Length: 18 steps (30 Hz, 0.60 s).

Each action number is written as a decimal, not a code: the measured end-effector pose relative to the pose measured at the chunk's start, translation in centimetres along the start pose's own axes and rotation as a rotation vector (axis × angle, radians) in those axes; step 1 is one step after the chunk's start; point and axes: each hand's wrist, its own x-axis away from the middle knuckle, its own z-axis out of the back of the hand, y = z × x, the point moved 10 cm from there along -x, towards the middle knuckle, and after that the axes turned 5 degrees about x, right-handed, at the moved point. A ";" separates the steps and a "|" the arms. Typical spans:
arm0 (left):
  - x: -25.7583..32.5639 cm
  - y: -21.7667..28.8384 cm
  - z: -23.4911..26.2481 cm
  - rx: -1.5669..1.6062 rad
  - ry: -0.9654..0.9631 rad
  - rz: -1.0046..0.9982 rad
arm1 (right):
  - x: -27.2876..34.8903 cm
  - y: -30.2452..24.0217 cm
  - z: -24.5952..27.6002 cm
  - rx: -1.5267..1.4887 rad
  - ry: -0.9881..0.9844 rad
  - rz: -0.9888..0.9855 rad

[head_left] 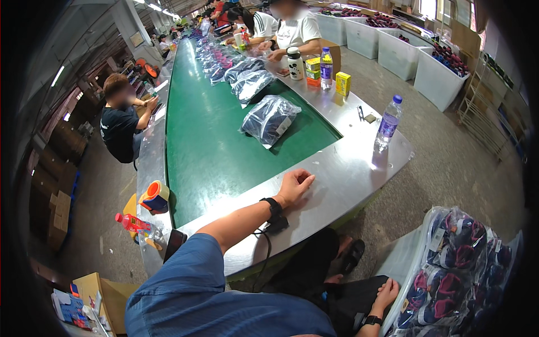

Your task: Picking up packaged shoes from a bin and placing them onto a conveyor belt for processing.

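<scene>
My left hand (pixel 296 187) rests on the bare metal end of the table, fingers loosely curled with nothing visible in them. A dark band is on its wrist. My right hand (pixel 386 293) lies over my dark trousers beside a bin, its fingers folded in and no object showing. The nearest item to my left hand on the green belt (pixel 219 180) is a clear plastic bag (pixel 269 122) of dark navy goods. More bagged goods (pixel 250 84) trail away along the belt. By my right hand, a translucent bin (pixel 401 255) holds clear-bagged navy and pink shoes (pixel 449 281).
A purple-labelled water bottle (pixel 388 123) stands at the table's right corner. Tape rolls (pixel 155 196) and a red-capped bottle (pixel 137 224) sit at the left edge. Co-workers (pixel 297 33) sit along both sides. White bins (pixel 441 76) line the far right.
</scene>
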 end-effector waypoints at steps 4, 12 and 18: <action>0.1 -0.4 -0.2 0.033 -0.014 0.035 | -0.1 0.6 0.1 -0.037 -0.015 0.000; 0.0 -0.7 0.0 0.051 0.013 0.026 | -0.1 1.0 -0.1 -0.044 -0.009 -0.036; -0.5 -0.6 0.1 0.128 -0.008 0.039 | -0.2 -0.2 -0.3 -0.021 -0.027 0.035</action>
